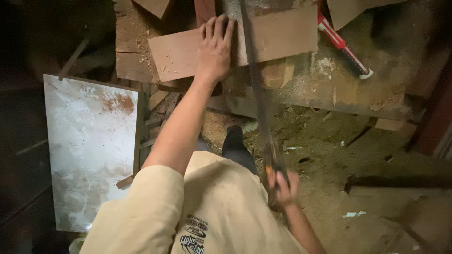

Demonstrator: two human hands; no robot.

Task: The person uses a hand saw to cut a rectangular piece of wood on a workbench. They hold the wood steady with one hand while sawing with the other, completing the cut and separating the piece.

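Observation:
My left hand (215, 47) lies flat, fingers spread, on a reddish-brown board (282, 34) that rests on a rough workbench (329, 89) strewn with sawdust. My right hand (282, 186) grips the handle of a long hand saw (256, 89), low and close to my body. The saw blade runs up across the board just right of my left hand, blurred along its length. My foot in a dark shoe (234, 136) shows below the bench edge.
A red and white tube-like tool (341, 44) lies on the bench at the right. A pale stained panel (89, 150) leans at the left. Wood offcuts (157, 99) and sawdust cover the floor. A dark beam (395, 181) lies at the right.

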